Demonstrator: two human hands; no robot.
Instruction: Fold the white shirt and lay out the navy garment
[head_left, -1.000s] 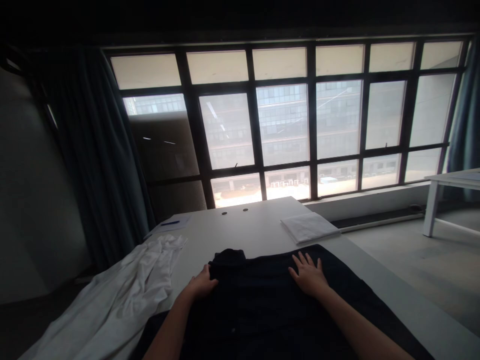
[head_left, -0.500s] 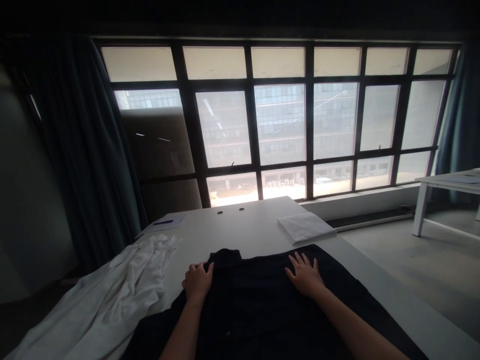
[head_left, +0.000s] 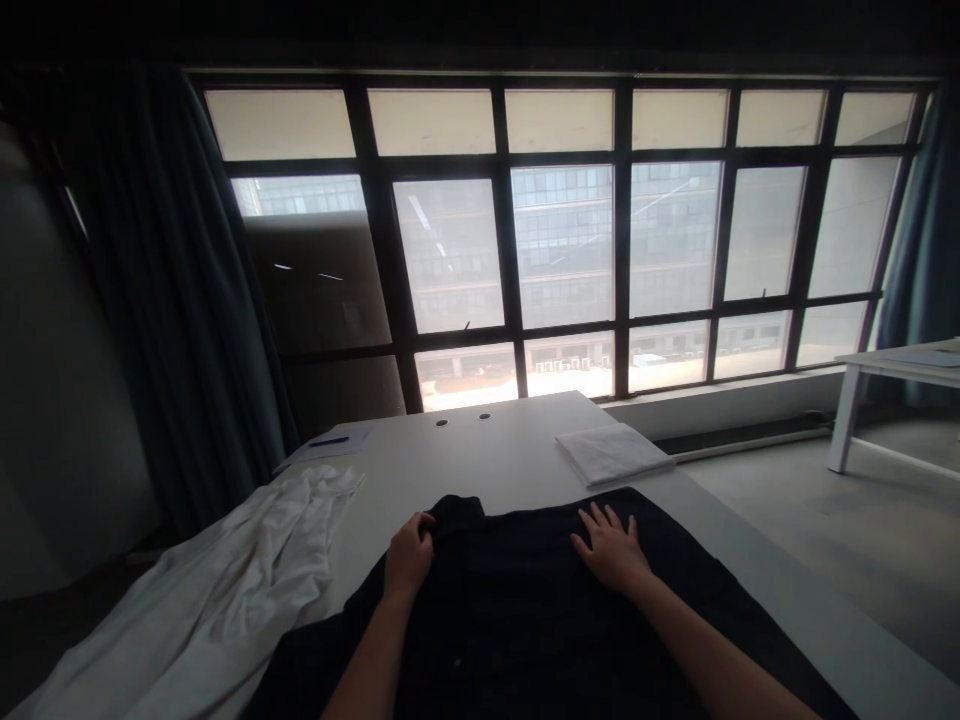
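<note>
The dark garment lies across the worktop's near edge, the right hand anchoring it with fingers spread flat, the left hand curling its fingers over the bunched upper edge, beside a crumpled white garment.

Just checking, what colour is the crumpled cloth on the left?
The crumpled cloth is plain white, best seen in the head view.

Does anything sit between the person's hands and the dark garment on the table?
Nothing visible does: the left hand is curled onto the top edge of the dark garment, and the right hand lies flat on it.
</note>
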